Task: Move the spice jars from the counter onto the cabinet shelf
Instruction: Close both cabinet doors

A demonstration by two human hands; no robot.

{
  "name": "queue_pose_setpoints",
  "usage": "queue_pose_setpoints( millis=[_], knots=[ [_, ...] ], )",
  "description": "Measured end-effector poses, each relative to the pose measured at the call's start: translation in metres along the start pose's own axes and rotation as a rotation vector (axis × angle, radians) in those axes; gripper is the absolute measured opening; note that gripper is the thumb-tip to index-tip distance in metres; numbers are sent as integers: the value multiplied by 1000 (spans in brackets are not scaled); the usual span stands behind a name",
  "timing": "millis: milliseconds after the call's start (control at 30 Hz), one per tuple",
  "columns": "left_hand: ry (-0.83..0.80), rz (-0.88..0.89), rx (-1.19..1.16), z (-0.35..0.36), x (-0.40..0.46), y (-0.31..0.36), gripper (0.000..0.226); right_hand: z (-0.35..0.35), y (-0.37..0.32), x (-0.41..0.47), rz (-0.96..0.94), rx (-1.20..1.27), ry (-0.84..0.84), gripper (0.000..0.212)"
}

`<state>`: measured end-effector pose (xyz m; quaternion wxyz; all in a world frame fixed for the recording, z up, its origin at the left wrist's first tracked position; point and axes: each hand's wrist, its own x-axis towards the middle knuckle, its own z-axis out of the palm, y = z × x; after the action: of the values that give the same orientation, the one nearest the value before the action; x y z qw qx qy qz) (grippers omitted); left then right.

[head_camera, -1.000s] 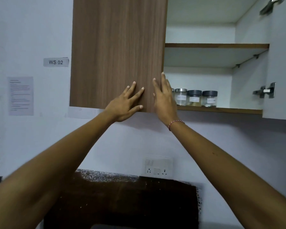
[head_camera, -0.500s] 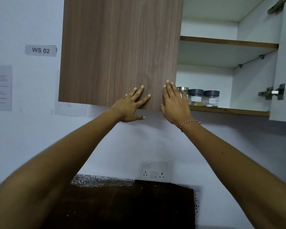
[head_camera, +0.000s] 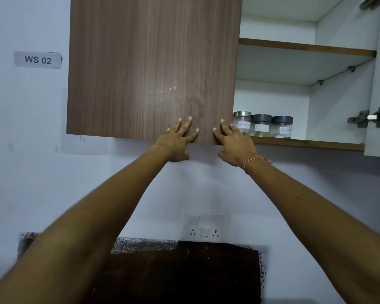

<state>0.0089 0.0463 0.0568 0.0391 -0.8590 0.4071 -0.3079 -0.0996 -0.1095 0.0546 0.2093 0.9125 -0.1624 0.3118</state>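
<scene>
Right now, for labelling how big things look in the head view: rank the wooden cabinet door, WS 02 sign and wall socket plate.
1. wooden cabinet door
2. WS 02 sign and wall socket plate: look alike, left unranked.

Three upright spice jars (head_camera: 261, 126) on cabinet shelf (head_camera: 307, 144)

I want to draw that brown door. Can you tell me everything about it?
The door is a flat brown panel with wood-like vertical grain and no handle in view. It hangs on the wall cabinet, covering its left half, left of the jars. The left hand lies with fingers spread flat on its lower right part. The right hand touches its bottom right corner.
</scene>
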Motion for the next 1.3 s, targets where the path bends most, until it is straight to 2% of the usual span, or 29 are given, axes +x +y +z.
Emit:
queue_pose_setpoints(
  millis=[167, 300, 367, 433, 533, 700, 1033, 1200, 1300],
  knots=[
    [8, -5, -10, 2, 0, 0, 89, 3, 1, 0, -11, 37, -40, 80],
    [-6, -92, 35, -3, 1, 10, 85, 0, 4, -4, -35, 40, -121, 88],
    [71, -110, 46, -7, -1, 22, 77, 0, 7, -12, -50, -12, -109, 89],
    [227, -68, 69, -8, -3, 38, 68, 0, 14, -22, -59, -44, -14, 87],
    [351, 22, 81, -10, -2, 69, 67, -6, 38, -43, -46, -69, 98, 81],
    [447, 151, -57, -30, 10, 147, 72, -27, 108, -103, 55, -189, 176, 80],
    [643, 477, -259, -122, 20, 367, 77, -116, 277, -272, 450, -490, 203, 76],
    [818, 641, -422, -180, -4, 457, 83, -169, 320, -340, 550, -695, 312, 73],
    [873, 712, -465, -206, -19, 496, 85, -188, 334, -366, 646, -678, 364, 73]
  ],
)
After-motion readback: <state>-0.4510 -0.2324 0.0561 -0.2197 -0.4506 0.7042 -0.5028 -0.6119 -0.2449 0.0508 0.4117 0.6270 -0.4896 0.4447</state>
